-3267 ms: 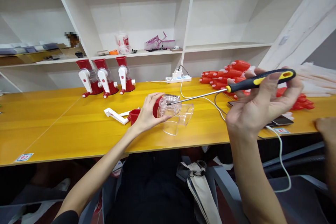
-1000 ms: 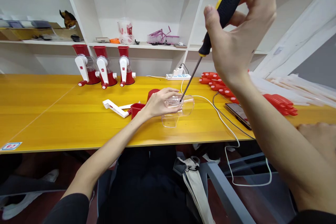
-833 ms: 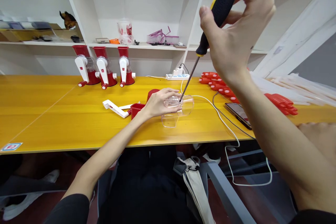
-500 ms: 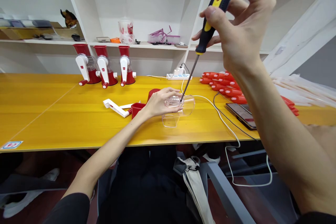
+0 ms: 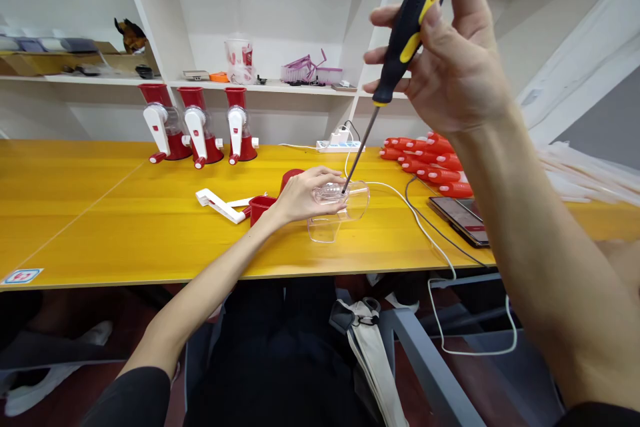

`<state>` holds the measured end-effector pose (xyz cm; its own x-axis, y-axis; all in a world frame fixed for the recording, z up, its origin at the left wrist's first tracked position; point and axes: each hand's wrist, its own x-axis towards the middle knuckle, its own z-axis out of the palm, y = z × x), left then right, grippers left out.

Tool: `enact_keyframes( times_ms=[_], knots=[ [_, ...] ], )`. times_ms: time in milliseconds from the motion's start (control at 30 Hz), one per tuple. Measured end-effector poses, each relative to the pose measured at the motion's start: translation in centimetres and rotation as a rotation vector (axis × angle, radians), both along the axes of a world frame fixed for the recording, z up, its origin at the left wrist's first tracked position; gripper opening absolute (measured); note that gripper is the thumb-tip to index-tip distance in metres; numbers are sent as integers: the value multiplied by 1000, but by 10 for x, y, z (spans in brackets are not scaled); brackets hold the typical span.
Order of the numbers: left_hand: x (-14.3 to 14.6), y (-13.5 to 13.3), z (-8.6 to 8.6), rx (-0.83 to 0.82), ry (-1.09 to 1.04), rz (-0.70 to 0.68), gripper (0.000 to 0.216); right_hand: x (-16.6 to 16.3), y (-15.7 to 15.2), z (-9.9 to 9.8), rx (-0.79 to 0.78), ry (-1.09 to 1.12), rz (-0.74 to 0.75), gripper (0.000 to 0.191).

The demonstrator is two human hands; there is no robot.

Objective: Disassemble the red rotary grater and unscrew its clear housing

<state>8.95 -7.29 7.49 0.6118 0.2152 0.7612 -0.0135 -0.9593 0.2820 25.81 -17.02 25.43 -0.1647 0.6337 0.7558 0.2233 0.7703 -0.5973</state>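
Note:
My right hand (image 5: 453, 57) is closed round the black and yellow handle of a screwdriver (image 5: 413, 23), raised high at the right. The shaft slants down to the left, and its tip meets a clear plastic housing (image 5: 356, 203). Wrapped over that housing, my left hand (image 5: 305, 195) holds it on the yellow table. Whether a screw sits under the tip cannot be seen. Left of the housing lie a red plastic part (image 5: 261, 207), a second red part (image 5: 290, 177) partly behind my left hand, and a white crank handle (image 5: 220, 205).
Several assembled red and white rotary graters (image 5: 200, 127) stand at the back left. A power strip (image 5: 340, 146), white cable (image 5: 400, 195), phone (image 5: 463, 217) and pile of red handles (image 5: 425, 163) occupy the right. White shelves (image 5: 280, 85) rise behind the table.
The screwdriver handle has turned about its axis, and my right hand's fingers have shifted round it. My left hand and the clear housing have barely moved.

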Motion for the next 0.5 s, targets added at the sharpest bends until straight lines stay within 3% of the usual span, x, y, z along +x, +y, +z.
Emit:
enact_keyframes(
  times_ms=[67,200,267,367,500],
  knots=[
    [0,0,0,-4,8,0,38,-5,3,0,42,31,-47,45],
    [0,1,-1,-10,4,-2,38,-23,11,2,377,172,-267,22],
    [0,1,0,-11,-2,-10,38,-30,13,3,451,193,-335,16],
    [0,1,0,-10,2,-21,38,-34,13,4,448,155,-335,17],
    [0,0,0,-19,12,-1,38,-33,15,3,342,117,-194,23]
  ],
)
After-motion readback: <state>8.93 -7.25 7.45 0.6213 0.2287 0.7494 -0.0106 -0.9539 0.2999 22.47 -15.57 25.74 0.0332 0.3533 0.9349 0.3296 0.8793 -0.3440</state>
